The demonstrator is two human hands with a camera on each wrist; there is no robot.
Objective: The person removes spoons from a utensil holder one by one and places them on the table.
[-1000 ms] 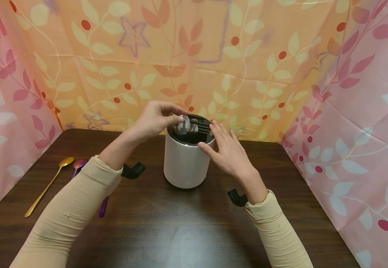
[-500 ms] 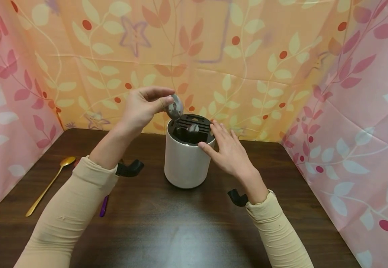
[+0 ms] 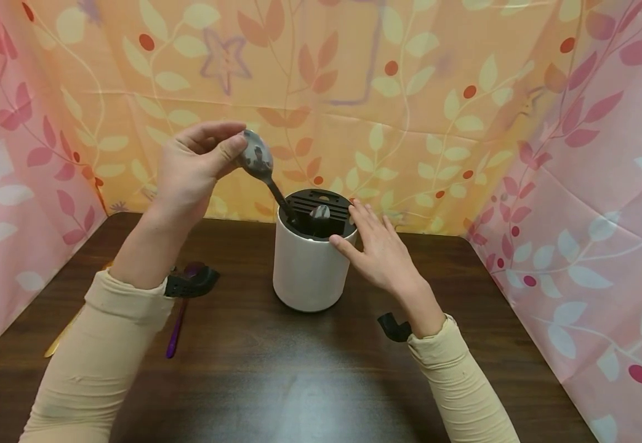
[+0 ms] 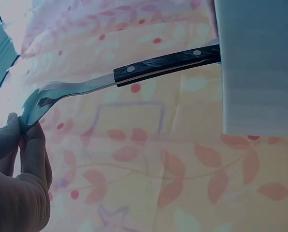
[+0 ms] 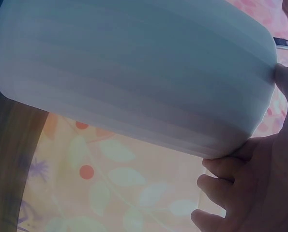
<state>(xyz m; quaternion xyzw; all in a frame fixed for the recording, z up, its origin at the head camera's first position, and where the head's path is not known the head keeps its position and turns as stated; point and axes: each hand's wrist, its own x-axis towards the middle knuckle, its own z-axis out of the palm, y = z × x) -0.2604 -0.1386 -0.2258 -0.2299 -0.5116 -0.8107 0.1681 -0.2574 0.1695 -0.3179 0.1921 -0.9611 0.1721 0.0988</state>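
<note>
My left hand (image 3: pixel 196 163) pinches a metal spoon (image 3: pixel 256 157) by the tip of its bowl, between thumb and fingers. The spoon slants, bowl up, and its black riveted handle (image 4: pixel 165 65) runs down into a white cylindrical utensil holder (image 3: pixel 309 274); the handle's far end is hidden inside. A slotted black insert (image 3: pixel 326 200) fills the holder's top. Another spoon's bowl (image 3: pixel 320 212) sticks up from its opening. My right hand (image 3: pixel 378 252) rests on the holder's right rim, thumb at the front and fingers extended along the side.
On the dark wooden table (image 3: pixel 298 381), a purple-handled spoon (image 3: pixel 174 335) lies left of the holder. A gold spoon (image 3: pixel 63 335) is further left, mostly covered by the left forearm. Patterned curtains (image 3: pixel 409 123) stand behind and at both sides.
My left hand has moved up and left from the holder's opening, drawing the spoon partly out so its black handle shows. The right hand keeps its place on the rim.
</note>
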